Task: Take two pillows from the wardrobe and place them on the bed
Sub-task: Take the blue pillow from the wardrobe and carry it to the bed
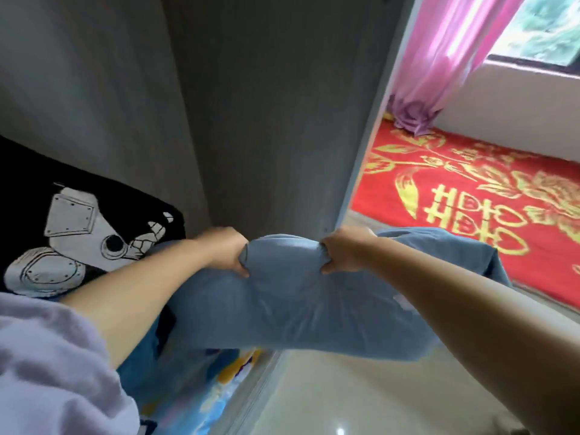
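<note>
We grip the blue pillow [301, 296] at its far edge, left hand [227, 251] and right hand [345, 252] both clenched into the fabric, before the wardrobe [266, 105].

Pale lilac sleeve [53, 356], bare forearms.

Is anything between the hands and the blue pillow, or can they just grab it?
Nothing is between them. The left hand and right hand are both already gripping the blue pillow, bunching its top edge in front of the wardrobe panel. The bed is not in view, so the way there cannot be judged.
</note>
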Action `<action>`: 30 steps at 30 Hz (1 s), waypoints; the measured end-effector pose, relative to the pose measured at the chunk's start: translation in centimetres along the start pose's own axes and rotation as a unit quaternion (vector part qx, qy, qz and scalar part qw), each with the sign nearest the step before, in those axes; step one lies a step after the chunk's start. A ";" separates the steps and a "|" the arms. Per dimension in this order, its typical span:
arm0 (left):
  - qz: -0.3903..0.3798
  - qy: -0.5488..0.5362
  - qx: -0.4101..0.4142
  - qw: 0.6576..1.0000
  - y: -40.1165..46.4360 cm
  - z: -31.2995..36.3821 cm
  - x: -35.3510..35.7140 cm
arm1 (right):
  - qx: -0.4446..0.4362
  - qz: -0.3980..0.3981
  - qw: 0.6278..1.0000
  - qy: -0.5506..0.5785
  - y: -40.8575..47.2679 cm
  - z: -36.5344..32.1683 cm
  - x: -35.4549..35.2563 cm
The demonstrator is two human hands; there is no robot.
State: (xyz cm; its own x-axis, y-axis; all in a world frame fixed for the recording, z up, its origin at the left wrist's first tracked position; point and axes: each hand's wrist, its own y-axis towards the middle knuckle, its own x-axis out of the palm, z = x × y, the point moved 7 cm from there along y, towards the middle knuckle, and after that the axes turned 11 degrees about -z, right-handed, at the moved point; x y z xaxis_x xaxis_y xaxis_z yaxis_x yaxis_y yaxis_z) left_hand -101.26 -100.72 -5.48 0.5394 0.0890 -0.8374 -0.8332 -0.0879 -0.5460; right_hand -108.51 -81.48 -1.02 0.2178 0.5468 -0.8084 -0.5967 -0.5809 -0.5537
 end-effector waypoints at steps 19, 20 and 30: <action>0.118 0.111 0.193 0.968 2.0 43.7 -8.4 | 0.238 0.064 0.967 0.070 -26.2 31.4 16.3; 0.114 0.118 0.194 0.967 2.6 44.5 -8.8 | 0.244 0.063 0.964 0.080 -26.2 32.5 16.6; 0.089 0.219 0.207 0.949 13.3 50.4 -15.9 | 0.302 0.039 0.945 0.115 -20.3 43.0 19.4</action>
State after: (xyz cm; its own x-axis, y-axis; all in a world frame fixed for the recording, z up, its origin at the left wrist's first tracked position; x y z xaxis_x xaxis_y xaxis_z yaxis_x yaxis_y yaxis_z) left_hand -127.10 -53.31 1.95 0.3088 -0.3189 -0.8961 -0.8439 0.3427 -0.4128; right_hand -125.37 -33.15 3.07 0.2769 0.3302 -0.9024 -0.9348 -0.1248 -0.3325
